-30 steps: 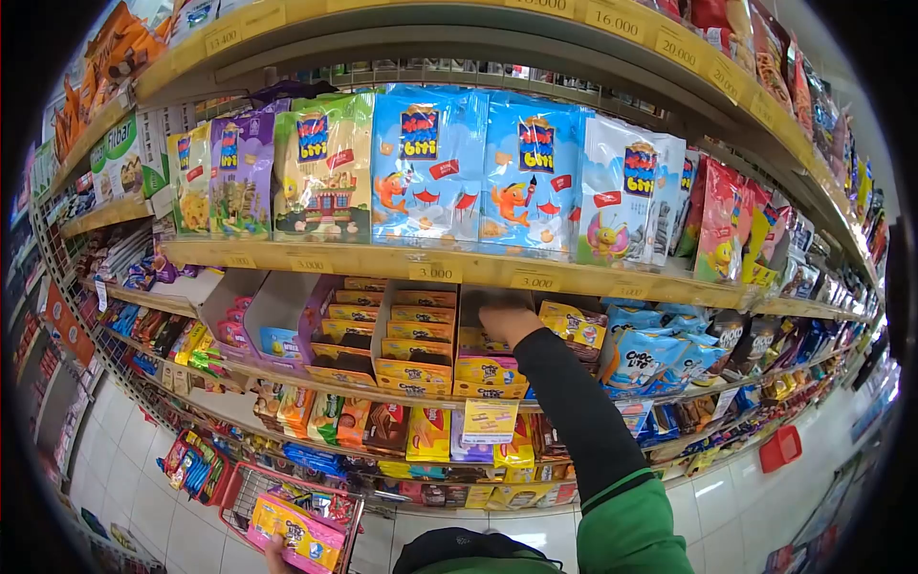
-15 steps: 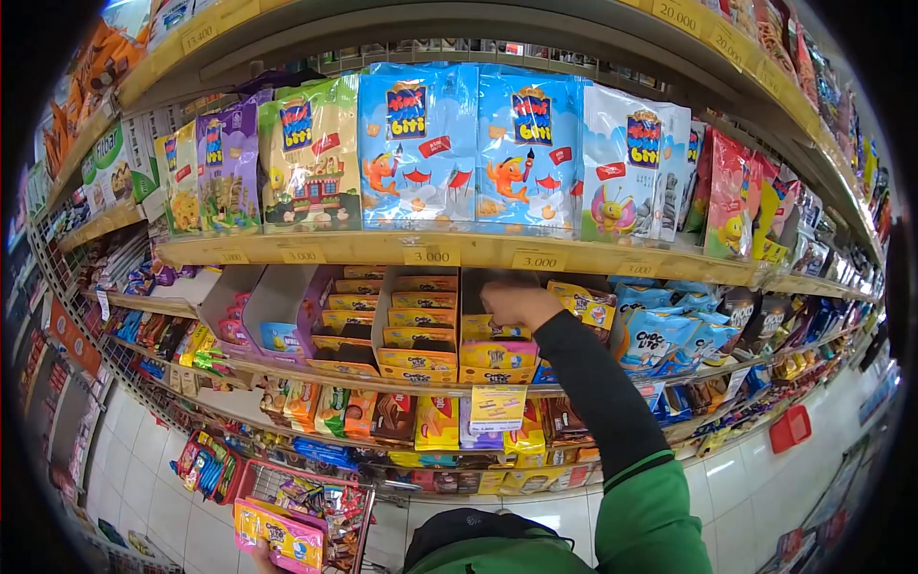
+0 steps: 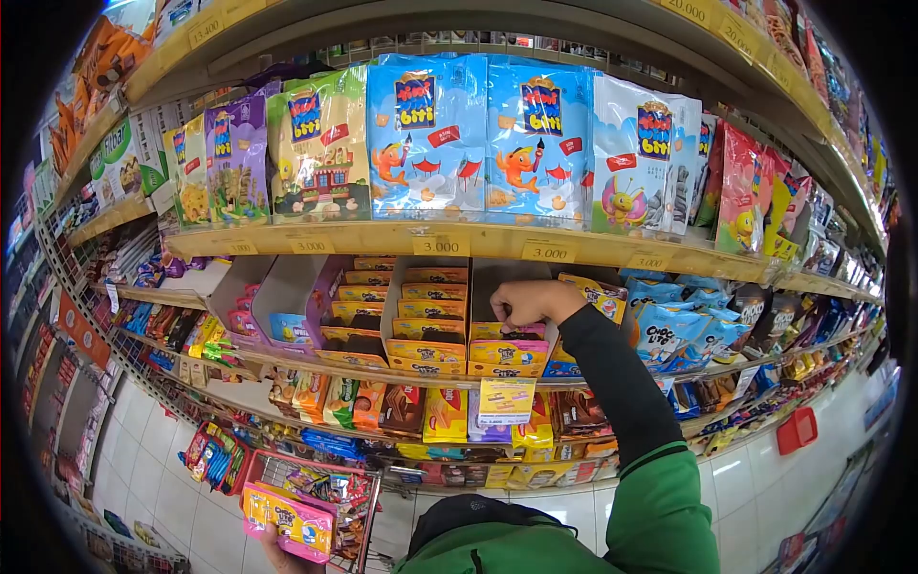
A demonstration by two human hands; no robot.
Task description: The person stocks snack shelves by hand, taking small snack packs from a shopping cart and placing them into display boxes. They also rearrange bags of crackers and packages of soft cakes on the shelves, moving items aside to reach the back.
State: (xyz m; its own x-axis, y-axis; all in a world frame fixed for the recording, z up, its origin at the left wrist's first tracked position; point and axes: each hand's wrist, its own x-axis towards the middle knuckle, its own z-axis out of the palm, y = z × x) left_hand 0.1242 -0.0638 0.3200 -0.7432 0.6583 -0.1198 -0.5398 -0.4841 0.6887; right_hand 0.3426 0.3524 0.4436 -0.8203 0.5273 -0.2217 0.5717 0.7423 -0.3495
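Note:
My right hand [image 3: 528, 304] reaches into a shelf box over the pink and yellow packs [image 3: 508, 356] standing at its front. Its fingers are curled down near the top edge of the packs; what they pinch, if anything, is too small to make out. At the lower left, my left hand [image 3: 277, 552] holds a pink and orange snack pack [image 3: 287, 521] above the red shopping cart [image 3: 375, 493]. Orange packs [image 3: 429, 330] stand in rows in the box to the left of my right hand.
Blue packs [image 3: 660, 330] lie right of my right arm. A shelf edge with price tags [image 3: 441, 246] runs above my hand, with large snack bags [image 3: 427, 139] on it. A yellow price card [image 3: 506, 402] hangs below. A red basket [image 3: 797, 430] stands on the floor at right.
My right hand has come lower and forward in the box, its fingers now showing above the packs. The view has shifted slightly. My left hand still holds its pack.

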